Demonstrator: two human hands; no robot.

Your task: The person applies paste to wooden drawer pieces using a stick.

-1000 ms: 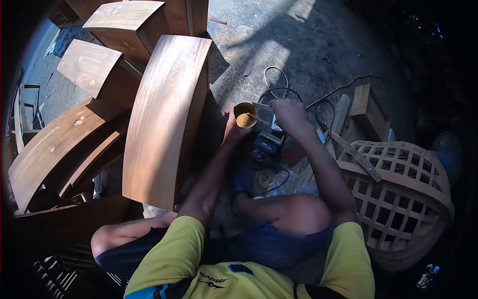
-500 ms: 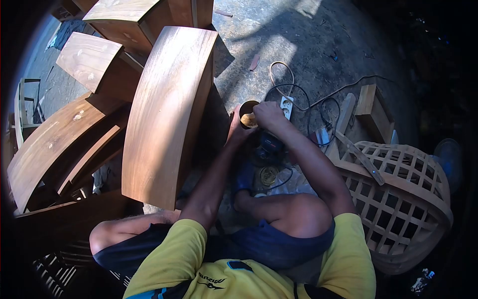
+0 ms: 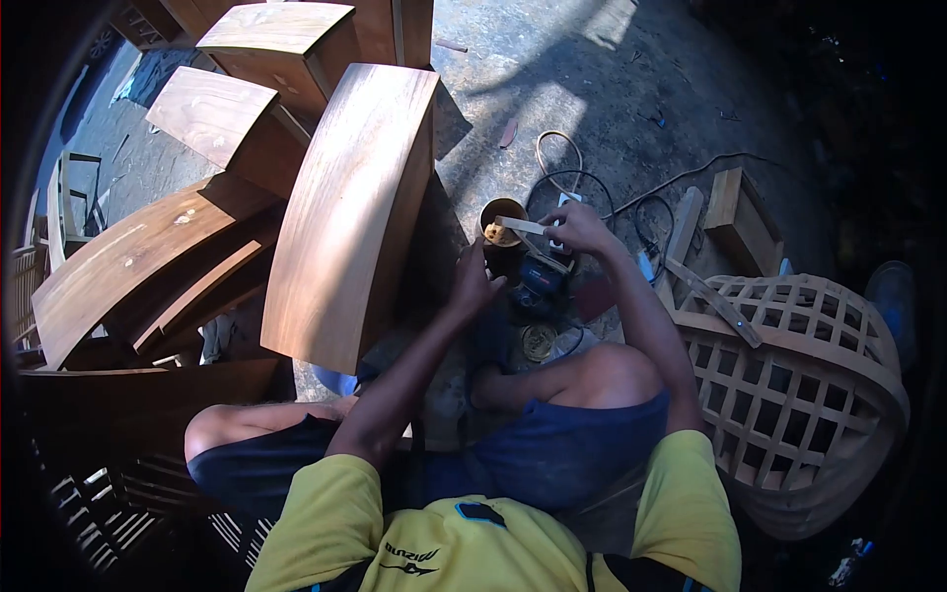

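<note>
My right hand [image 3: 580, 233] pinches a flat spatula [image 3: 527, 226], tip at the mouth of the cup [image 3: 492, 211], beside the power tool [image 3: 540, 278]. Left hand [image 3: 477, 280] at cup's near side, grip unclear. Judged step: working paste [image 3: 501, 237]; next calls for a level blade.

On the near side, the person's yellow shirt [image 3: 513, 543] bears the dark word "Mizuno", upside down in this view and left of the middle, with a dark logo [image 3: 410, 568] just nearer. Farther off, the blue power tool [image 3: 541, 279] carries lettering too small to read.
</note>
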